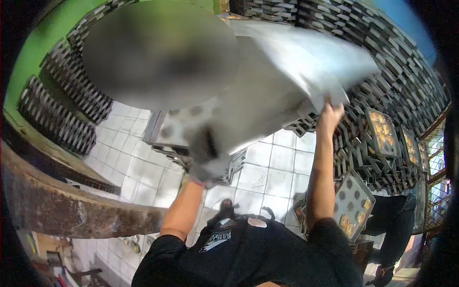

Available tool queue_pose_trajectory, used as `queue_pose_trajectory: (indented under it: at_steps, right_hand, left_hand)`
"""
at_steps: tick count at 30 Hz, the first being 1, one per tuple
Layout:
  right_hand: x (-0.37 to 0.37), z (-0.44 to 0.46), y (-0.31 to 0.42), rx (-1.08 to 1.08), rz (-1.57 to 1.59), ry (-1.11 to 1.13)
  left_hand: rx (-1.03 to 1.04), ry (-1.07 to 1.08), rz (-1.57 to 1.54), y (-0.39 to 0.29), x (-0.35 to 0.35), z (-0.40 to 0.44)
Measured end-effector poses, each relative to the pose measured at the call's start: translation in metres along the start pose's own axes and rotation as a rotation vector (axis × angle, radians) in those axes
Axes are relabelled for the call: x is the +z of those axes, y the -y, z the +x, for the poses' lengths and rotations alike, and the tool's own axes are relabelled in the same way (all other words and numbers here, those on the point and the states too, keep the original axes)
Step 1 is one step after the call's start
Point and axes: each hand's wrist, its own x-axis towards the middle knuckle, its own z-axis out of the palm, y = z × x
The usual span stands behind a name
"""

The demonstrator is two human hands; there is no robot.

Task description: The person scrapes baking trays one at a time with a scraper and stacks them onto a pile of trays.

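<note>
My right hand (330, 115) is raised, its fingers closed on the near corner of a large, thin sheet. The sheet (306, 55) looks shiny and silvery-white at the far right and is smeared by motion, so its material is unclear. My left hand (210, 167) is blurred and dark grey, perhaps gloved, beside the near edge of a tray. That metal tray (179, 125) has round dark marks and tops a stack. A grey blurred area hides part of the tray, and whether my left hand touches the sheet is unclear.
Stacks of dark trays (373, 52) line the right and the left (55, 119). Trays of golden baked pieces (382, 134) sit at right; another tray (353, 205) is partly filled. A person's dark-clothed leg (394, 225) shows lower right. A thick brown ledge (95, 215) curves along the left.
</note>
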Motion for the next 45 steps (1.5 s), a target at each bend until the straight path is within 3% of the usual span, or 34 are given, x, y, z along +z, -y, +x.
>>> queue_pose_trajectory:
  at_steps: [1,2,3,4,5,6,8,13,17,21,23,28,30,32,34,36,40,44,45]
  right_hand:
    - [0.035,0.0,0.008,0.008,-0.053,0.077]
    - [0.07,-0.001,0.016,0.011,-0.106,0.154]
    - [0.097,-0.009,0.021,0.003,-0.03,0.245]
    - [0.122,-0.014,0.027,-0.012,0.049,0.334]
    - [0.138,-0.023,0.037,-0.022,-0.067,0.341]
    - [0.146,-0.032,0.032,-0.002,-0.036,0.358]
    - [0.149,-0.054,0.025,0.004,-0.069,0.369]
    - [0.112,-0.091,-0.032,0.21,-0.222,0.315]
    - [0.068,-0.119,-0.07,0.34,-0.193,0.135]
    - [0.033,-0.147,-0.087,0.396,-0.255,0.095]
    - [0.025,-0.16,-0.094,0.426,-0.279,0.059]
    - [0.037,-0.174,-0.091,0.516,-0.318,0.004]
    - [0.052,-0.177,-0.09,0.556,-0.34,0.049]
    - [0.064,-0.175,-0.096,0.571,-0.268,0.199]
    - [0.094,-0.171,-0.087,0.579,-0.273,0.216]
    - [0.118,-0.161,-0.08,0.571,-0.349,0.427]
    - [0.156,-0.145,-0.082,0.538,-0.306,0.577]
    - [0.157,-0.151,-0.095,0.599,-0.155,0.496]
    - [0.153,-0.156,-0.092,0.629,-0.18,0.448]
  left_hand:
    - [-0.114,-0.177,-0.058,0.032,-0.006,-0.01]
    - [-0.426,-0.324,-0.465,0.055,-0.014,-0.006]
    - [-0.436,-0.317,-0.463,0.077,-0.026,-0.002]
    - [-0.605,-0.433,-0.682,0.101,-0.041,0.005]
    - [-0.772,-0.549,-0.902,0.123,-0.056,0.011]
    - [-0.775,-0.541,-0.903,0.147,-0.073,0.013]
    - [-0.99,-0.355,-0.933,0.186,-0.099,0.014]
    - [-1.203,-0.353,-1.025,0.262,-0.104,0.0]
    - [-1.254,-0.343,-0.982,0.314,-0.093,-0.028]
    - [-1.352,-0.392,-0.925,0.322,-0.096,-0.023]
    - [-1.445,-0.271,-0.896,0.335,-0.107,-0.026]
    - [-1.438,-0.363,-0.818,0.303,-0.1,-0.019]
    - [-1.279,-0.384,-0.602,0.28,-0.093,-0.005]
    - [-1.342,-0.364,-0.633,0.287,-0.096,-0.012]
    - [-1.228,-0.317,-0.435,0.286,-0.095,-0.013]
    - [-1.242,-0.338,-0.514,0.273,-0.094,-0.008]
    - [-1.239,-0.319,-0.655,0.276,-0.095,-0.014]
    - [-1.189,-0.255,-0.576,0.274,-0.092,-0.012]
    - [-1.134,-0.319,-0.375,0.264,-0.088,-0.01]
